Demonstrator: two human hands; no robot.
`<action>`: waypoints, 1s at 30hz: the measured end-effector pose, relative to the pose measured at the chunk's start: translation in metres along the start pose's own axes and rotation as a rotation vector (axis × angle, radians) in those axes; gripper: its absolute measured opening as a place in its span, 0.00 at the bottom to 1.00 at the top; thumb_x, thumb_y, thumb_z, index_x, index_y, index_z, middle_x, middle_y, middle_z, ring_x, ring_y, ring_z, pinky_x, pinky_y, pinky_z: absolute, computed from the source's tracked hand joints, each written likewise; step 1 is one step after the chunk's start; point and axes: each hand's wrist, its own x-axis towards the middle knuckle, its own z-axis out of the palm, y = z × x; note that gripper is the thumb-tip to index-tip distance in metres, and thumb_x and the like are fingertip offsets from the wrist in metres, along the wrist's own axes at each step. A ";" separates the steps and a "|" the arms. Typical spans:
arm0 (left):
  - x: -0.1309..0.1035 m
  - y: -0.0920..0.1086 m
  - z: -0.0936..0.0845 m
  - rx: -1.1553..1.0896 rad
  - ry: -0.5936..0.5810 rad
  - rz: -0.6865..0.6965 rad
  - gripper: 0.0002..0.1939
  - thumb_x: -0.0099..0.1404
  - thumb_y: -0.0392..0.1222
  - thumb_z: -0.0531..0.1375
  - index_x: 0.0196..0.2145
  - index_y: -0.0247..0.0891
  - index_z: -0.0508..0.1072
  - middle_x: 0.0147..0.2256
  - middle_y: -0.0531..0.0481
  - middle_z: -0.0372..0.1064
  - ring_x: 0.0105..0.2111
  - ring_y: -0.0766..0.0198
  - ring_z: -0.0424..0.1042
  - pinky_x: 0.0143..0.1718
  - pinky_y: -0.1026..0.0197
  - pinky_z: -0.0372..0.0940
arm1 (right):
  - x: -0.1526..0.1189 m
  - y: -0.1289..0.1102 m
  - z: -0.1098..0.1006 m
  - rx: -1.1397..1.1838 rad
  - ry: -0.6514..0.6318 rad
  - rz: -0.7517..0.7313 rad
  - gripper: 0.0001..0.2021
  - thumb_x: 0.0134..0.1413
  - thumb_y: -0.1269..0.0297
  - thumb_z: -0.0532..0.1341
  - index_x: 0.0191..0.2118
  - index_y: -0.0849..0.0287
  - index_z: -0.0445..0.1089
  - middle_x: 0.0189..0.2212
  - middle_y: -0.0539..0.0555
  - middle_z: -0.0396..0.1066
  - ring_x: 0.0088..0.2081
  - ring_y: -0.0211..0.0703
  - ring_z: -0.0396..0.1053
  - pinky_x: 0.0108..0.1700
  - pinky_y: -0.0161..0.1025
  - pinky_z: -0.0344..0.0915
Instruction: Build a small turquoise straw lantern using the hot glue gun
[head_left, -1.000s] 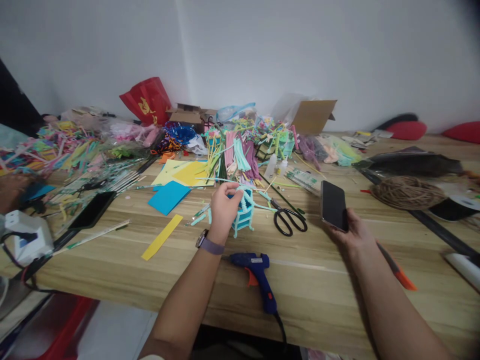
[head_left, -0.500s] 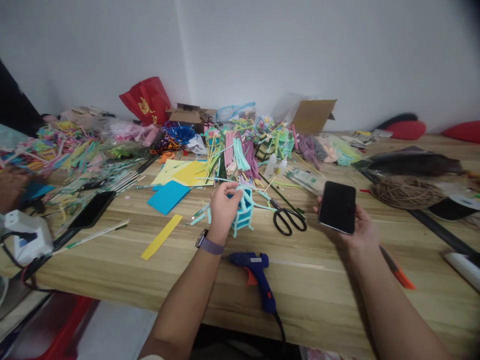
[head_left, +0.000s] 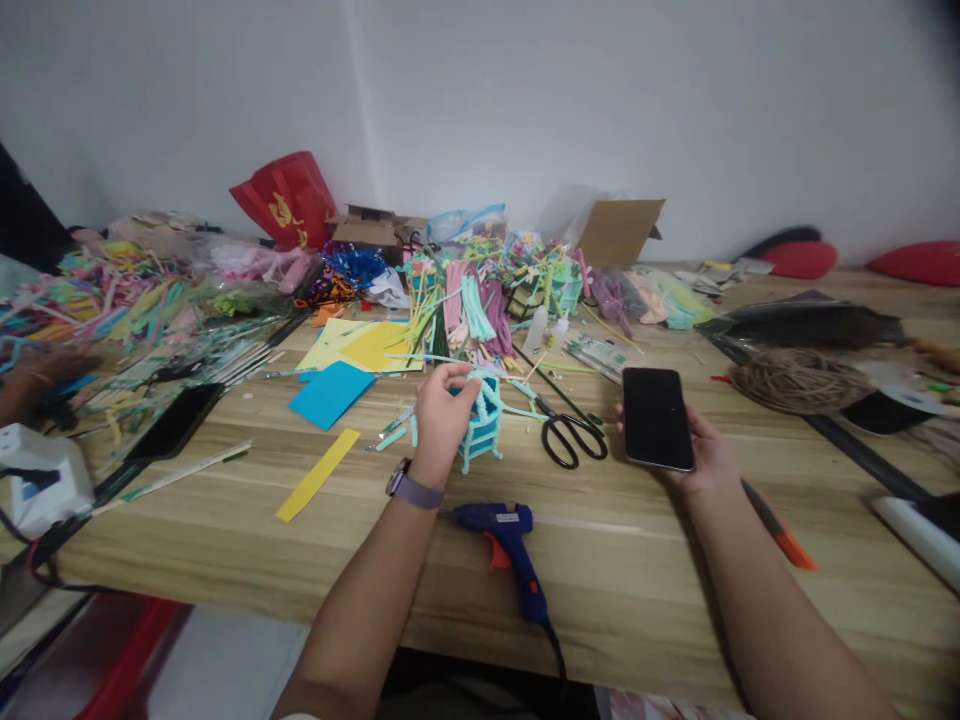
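Observation:
My left hand (head_left: pixel 442 415), with a watch at the wrist, is closed on the top of a small turquoise pipe-cleaner model (head_left: pixel 480 440) shaped like a little shelf, with blue panels. Its fingertips pinch at the upper edge, and the fingers partly hide the model. Thin light-blue pipe cleaners stick out around it. My right hand (head_left: pixel 709 465) grips a dark-screened smartphone (head_left: pixel 658 418) from below, screen facing up. Between the model and the phone lie black-handled scissors (head_left: pixel 575 440). A blue glue gun (head_left: pixel 510 550) with an orange trigger rests on the table in front of the model.
Yellow (head_left: pixel 319 475) and blue paper (head_left: pixel 332 393) lie to the left, near another phone (head_left: pixel 176 422). Heaped pipe cleaners (head_left: pixel 476 305) line the back. An orange-ended tool (head_left: pixel 784 535) and a twine coil (head_left: pixel 799 382) lie right. Another person's hand (head_left: pixel 34 380) is at far left.
The view has turned slightly, so the table appears shifted left. Both my hands keep their holds. At far left, the other person's hand has come a little further into view.

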 end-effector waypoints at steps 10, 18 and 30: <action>-0.001 0.001 0.000 -0.014 -0.001 -0.003 0.10 0.54 0.38 0.62 0.36 0.36 0.73 0.26 0.53 0.71 0.28 0.67 0.71 0.32 0.66 0.64 | 0.001 0.002 0.004 0.108 0.024 -0.040 0.35 0.61 0.49 0.37 0.69 0.63 0.40 0.63 0.68 0.56 0.53 0.54 0.70 0.47 0.55 0.66; -0.001 0.002 0.000 -0.010 0.006 0.001 0.09 0.54 0.38 0.62 0.36 0.36 0.73 0.27 0.53 0.71 0.29 0.67 0.71 0.33 0.66 0.64 | 0.003 0.004 0.002 0.141 0.024 -0.013 0.37 0.61 0.44 0.32 0.68 0.62 0.45 0.55 0.70 0.67 0.45 0.56 0.74 0.45 0.58 0.66; -0.001 0.002 0.000 -0.028 -0.004 -0.012 0.11 0.54 0.38 0.62 0.37 0.36 0.73 0.26 0.53 0.71 0.28 0.67 0.70 0.33 0.65 0.64 | 0.000 -0.003 0.008 0.092 0.033 -0.014 0.35 0.62 0.47 0.34 0.69 0.61 0.39 0.66 0.68 0.49 0.58 0.54 0.64 0.49 0.55 0.65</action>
